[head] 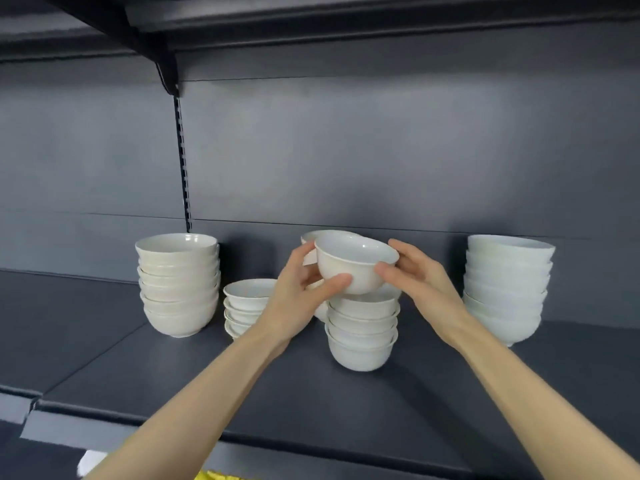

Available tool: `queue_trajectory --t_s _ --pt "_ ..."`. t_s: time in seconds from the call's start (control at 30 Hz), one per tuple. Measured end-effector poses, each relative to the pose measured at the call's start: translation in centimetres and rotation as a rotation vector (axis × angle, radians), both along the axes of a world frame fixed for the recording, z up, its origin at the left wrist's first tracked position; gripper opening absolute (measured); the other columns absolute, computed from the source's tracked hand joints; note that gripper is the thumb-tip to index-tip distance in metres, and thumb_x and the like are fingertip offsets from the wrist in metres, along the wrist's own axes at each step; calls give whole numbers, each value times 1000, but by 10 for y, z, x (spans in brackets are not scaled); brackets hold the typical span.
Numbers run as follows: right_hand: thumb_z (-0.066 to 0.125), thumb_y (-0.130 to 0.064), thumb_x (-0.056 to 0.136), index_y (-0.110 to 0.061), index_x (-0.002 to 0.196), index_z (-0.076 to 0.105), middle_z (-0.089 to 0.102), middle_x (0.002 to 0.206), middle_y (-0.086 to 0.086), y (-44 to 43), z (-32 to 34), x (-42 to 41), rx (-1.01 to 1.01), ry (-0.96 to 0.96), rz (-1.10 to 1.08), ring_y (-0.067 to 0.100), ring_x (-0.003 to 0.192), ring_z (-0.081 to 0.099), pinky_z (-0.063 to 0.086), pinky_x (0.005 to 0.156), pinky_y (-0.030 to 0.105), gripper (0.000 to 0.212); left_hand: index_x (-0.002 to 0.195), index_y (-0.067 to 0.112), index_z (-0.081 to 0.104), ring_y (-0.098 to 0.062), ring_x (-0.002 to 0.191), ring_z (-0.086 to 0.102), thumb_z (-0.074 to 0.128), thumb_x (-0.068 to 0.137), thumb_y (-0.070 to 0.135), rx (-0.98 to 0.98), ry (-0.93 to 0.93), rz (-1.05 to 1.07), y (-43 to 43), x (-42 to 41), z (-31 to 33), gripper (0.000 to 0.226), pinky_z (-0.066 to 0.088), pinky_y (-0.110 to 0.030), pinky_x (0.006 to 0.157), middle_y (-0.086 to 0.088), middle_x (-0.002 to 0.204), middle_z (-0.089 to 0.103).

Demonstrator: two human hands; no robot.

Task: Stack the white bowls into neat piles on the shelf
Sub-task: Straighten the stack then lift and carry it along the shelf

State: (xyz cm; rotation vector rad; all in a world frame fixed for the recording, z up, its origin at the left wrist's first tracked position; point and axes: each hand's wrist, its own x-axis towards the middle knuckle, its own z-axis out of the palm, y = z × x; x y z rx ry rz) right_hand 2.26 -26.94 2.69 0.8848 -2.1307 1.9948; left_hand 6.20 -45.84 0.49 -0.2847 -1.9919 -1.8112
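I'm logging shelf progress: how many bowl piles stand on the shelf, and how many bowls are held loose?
Piles on the shelf: 5 (far-left pile, short pile, middle pile, half-hidden rear pile, right pile)
Held bowl, gripped by left hand and right hand: 1
Total: 6

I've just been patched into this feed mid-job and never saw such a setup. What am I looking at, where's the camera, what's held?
There is no machine: a person works with bare hands, and the single picture comes from a wide-angle camera on their head, looking forward and down. The left hand and right hand together hold one white bowl, upright, directly over the front pile of bowls; whether it touches that pile I cannot tell. On the dark shelf also stand a tall left pile, a short pile beside it, and a tall right pile. Another bowl rim shows behind the held one, mostly hidden.
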Motion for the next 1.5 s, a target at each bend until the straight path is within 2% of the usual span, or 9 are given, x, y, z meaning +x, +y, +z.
queue_trajectory --t_s 0.13,0.23,0.33,0.5,0.6,0.73,0.9,1.0,1.5 --pt "68 -21 85 -21 142 40 59 123 -16 2 -5 -8 34 -24 -103 -16 103 53 48 74 5 63 121 38 52 0 115 56 77 68 35 -69 0 -71 -2 -24 -5 59 43 -24 94 11 120 65" --pt "67 -22 86 -20 143 38 57 127 -15 1 -11 -10 59 -51 -158 -13 108 52 47 74 4 64 125 40 50 13 115 49 77 73 37 -109 1 -120 -6 -35 -11 60 40 -7 83 20 125 58" --pt "68 -25 85 -20 146 35 52 138 -10 -1 -18 -11 86 -77 -212 5 127 48 43 87 14 69 129 39 47 26 106 45 74 80 30 -124 -7 -179 -10 -40 -17 56 39 4 75 29 123 53" --pt "67 -23 86 -20 144 36 53 134 -13 -7 -28 -7 107 -107 -267 5 128 47 47 79 5 66 136 38 43 3 123 48 76 69 49 -86 -50 -265 -17 -51 -31 75 43 -35 105 24 132 53" --pt "66 -23 87 -20 143 36 55 124 -17 -9 -32 -4 126 -116 -290 -12 109 51 44 72 -1 64 136 39 42 5 127 44 77 65 52 -87 -47 -295 -19 -53 -36 80 38 -34 110 25 132 53" --pt "67 -29 85 -21 144 36 53 129 -16 -11 -35 -4 152 -128 -301 -16 108 48 45 75 0 68 136 36 43 5 125 46 79 75 34 -52 -29 -335 -20 -53 -43 71 39 -28 107 23 133 54" --pt "73 -44 73 -21 145 35 51 139 -11 -11 -34 -4 143 -133 -297 3 127 48 42 103 26 85 137 28 42 4 119 53 71 82 19 -9 9 -372 -16 -51 -46 62 45 -15 95 17 131 57" --pt "75 -46 73 -22 145 36 52 139 -10 -11 -36 -5 140 -137 -295 5 127 48 41 108 33 85 137 30 41 2 122 51 71 83 19 -10 13 -392 -16 -51 -47 63 45 -19 98 17 131 57" --pt "68 -47 68 -33 137 37 52 137 -8 -12 -37 -2 71 -172 -252 11 126 50 50 94 31 76 141 26 36 0 117 55 73 80 12 -50 10 -352 -15 -51 -47 72 47 -13 88 13 131 56"
